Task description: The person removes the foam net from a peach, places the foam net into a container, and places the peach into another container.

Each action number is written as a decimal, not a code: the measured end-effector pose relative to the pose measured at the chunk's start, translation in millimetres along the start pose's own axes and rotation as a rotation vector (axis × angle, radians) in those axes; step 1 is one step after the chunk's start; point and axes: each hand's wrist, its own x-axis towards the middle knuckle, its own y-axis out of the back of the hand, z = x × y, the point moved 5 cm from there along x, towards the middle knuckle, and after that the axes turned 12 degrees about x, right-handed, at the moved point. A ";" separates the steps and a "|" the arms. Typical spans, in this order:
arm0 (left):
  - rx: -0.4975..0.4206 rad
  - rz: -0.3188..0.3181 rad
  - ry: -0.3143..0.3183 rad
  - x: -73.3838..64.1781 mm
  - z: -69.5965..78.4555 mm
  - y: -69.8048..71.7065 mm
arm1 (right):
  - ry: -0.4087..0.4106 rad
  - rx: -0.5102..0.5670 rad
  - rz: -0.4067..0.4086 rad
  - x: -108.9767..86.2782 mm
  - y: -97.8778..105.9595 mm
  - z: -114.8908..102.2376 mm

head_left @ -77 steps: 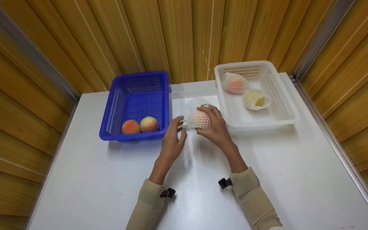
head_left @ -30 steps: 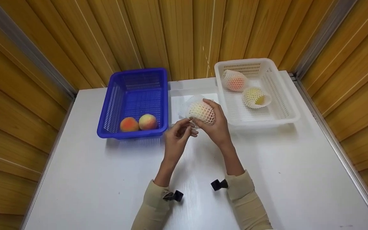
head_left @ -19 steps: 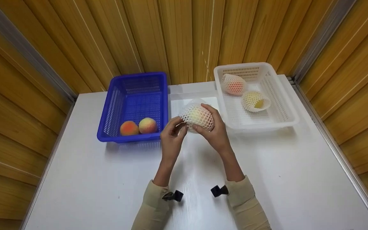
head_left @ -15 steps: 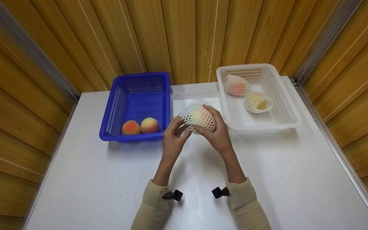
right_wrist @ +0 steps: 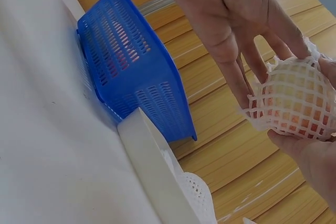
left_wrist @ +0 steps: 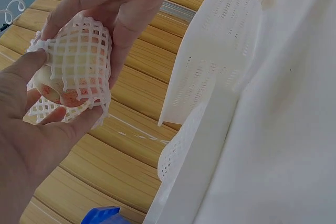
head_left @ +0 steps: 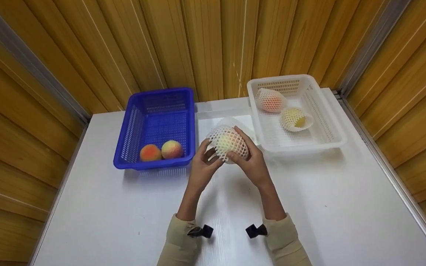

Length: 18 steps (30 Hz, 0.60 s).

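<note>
Closest to you: 2 beige sleeves, each with a black camera mount at the cuff. Your right hand grips the peach through its foam net, thumb on the near side. Your left hand has fingers and thumb curled on the net's left edge. Peach is up off the table, between the 2 baskets, skin pale yellow with red blush. Net is white, stretchy diamond mesh.

Just beyond your hands: a shallow white tray, loose net inside. Walls flank you on both sides: blue basket near your left hand, white basket near your right. Both are slotted plastic, rectangular, with raised rims.

Blue holds 2 bare round peaches, an orange-red peach and a paler peach, at its near end. White holds 2 sleeved fruits: reddish fruit at back left, yellow fruit nearer.

Surface is a smooth white table. Wood-look panels enclose 3 sides, grey metal posts in the corners.
</note>
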 end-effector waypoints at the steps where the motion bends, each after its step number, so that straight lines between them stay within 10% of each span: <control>1: -0.005 -0.005 0.008 -0.6 -1.2 -0.4 | 0.007 -0.004 -0.009 -0.1 -0.9 0.0; 18: 0.040 -0.022 -0.036 4.0 4.9 -4.3 | 0.098 -0.052 -0.055 -1.1 6.4 -10.0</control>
